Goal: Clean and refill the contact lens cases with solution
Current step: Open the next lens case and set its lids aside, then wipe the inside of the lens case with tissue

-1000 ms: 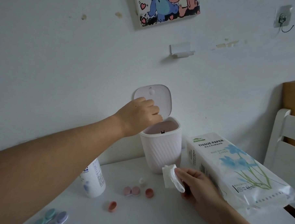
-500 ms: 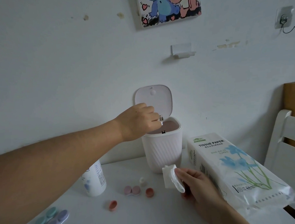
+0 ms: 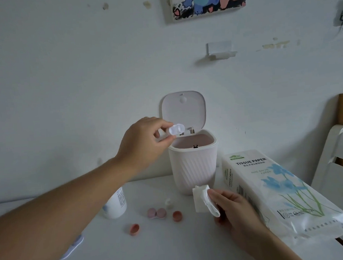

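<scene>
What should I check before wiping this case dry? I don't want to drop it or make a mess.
1. Left hand pinches the white case by one end: ok, though the grip is small.
2. Case over the bin rim, lid up, so drips fall inside: ok.
3. Case fully emptied: cannot tell.
4. Right hand holds a folded tissue, ready: ok.
5. Pink case and both caps lie open on the table, clear of the hands: ok.
6. Bottle upright, partly behind the left arm: ok.
</scene>
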Available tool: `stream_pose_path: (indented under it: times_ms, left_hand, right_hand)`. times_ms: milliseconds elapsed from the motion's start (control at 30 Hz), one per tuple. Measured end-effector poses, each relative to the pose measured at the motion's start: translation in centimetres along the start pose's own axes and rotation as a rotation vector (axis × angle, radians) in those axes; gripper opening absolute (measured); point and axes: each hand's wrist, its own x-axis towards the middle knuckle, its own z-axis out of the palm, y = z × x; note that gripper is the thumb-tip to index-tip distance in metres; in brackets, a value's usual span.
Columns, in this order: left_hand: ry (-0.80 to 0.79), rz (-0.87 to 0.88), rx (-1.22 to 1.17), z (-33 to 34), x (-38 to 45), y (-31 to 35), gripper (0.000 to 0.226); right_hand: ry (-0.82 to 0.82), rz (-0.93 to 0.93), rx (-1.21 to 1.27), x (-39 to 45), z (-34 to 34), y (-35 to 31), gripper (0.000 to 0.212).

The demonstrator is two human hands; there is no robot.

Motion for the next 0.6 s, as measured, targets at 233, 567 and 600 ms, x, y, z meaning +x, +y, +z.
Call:
stream_pose_path:
  times_ms: [233, 567, 600]
  left_hand:
    - [-0.06, -0.357, -0.464, -2.6, -10.1, 1.4, 0.022]
    - [-0.154, -0.354, -0.509, -3.2, -16.7, -1.1, 0.03]
    - [-0.146, -0.365, -0.525, -3.1, -16.8, -1.2, 0.031]
  right_hand:
    - [-0.038, -0.027, -0.081, -1.0, 0.7, -1.1, 0.031]
    - [-0.167, -0.069, -0.176, -1.1, 5.4, -4.3, 0.025]
    - [-0.181, -0.073, -0.197, -0.9, 6.1, -4.4, 0.024]
